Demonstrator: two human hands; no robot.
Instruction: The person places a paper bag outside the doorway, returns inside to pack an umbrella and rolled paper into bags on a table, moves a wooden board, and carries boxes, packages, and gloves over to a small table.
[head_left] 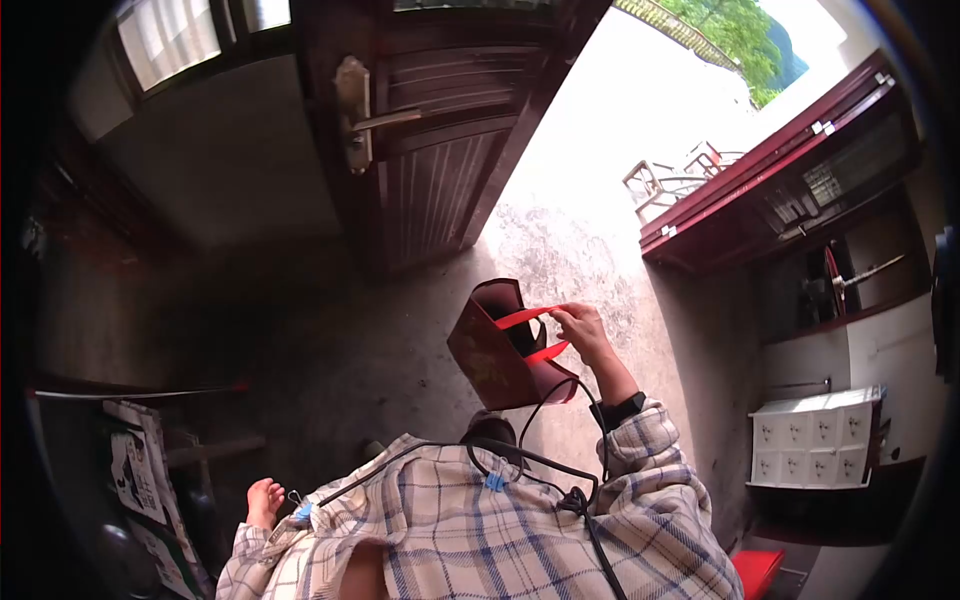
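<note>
A dark red paper bag (pixel 490 350) with red ribbon handles hangs in front of me, its top open. My right hand (pixel 582 330) is closed on the red handles (pixel 530 316) near the bag's right side. A black band is on that wrist. At the lower left, my left hand (pixel 265 499) hangs beside the plaid shirt, away from the bag, its fingers curled; whether it holds anything I cannot make out. Black cables (pixel 575 500) run across the front of the shirt.
An open dark red door (pixel 440 150) stands ahead, with the bright doorway to its right. Another door leaf (pixel 790 160) is at the right. Below it is a white drawer cabinet (pixel 812 440). Printed boxes (pixel 135 475) stand at the left. Something red (pixel 758 572) is at the lower right.
</note>
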